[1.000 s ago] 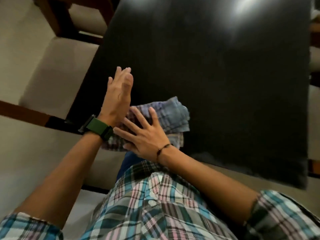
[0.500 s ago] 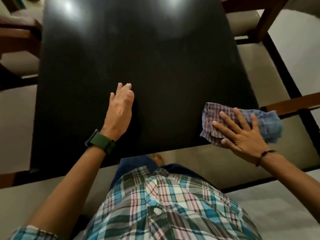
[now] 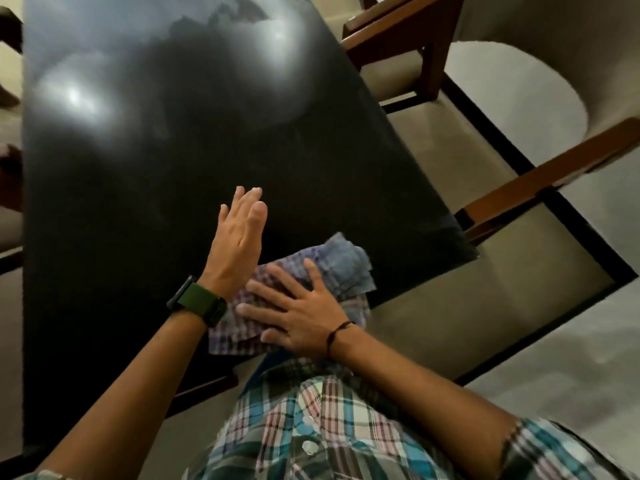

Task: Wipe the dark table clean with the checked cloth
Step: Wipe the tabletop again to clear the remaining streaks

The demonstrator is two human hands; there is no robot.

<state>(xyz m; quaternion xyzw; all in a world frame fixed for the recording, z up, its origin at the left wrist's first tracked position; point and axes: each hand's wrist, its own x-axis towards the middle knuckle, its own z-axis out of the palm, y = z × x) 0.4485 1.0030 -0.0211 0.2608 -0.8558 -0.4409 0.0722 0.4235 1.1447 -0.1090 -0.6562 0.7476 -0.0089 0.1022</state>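
Note:
The dark glossy table [image 3: 145, 174] fills the left and middle of the head view. A folded checked cloth [image 3: 341, 263] in blue and purple lies on the table's near edge. My right hand [image 3: 298, 315] presses flat on the cloth with fingers spread. My left hand [image 3: 239, 244] rests on its edge on the table just left of the cloth, fingers straight and together, a green watch on its wrist. Part of the cloth is hidden under my right hand and behind my left wrist.
A wooden armchair [image 3: 408, 39] with a pale seat stands beyond the table's right edge. A wooden armrest [image 3: 550, 178] of another chair crosses near the table's right corner. Pale floor with dark lines lies to the right. Light glare shows on the tabletop.
My right hand has slid the cloth left along the near edge, from the table's right corner back beside my left hand. The left hand stays planted on the table.

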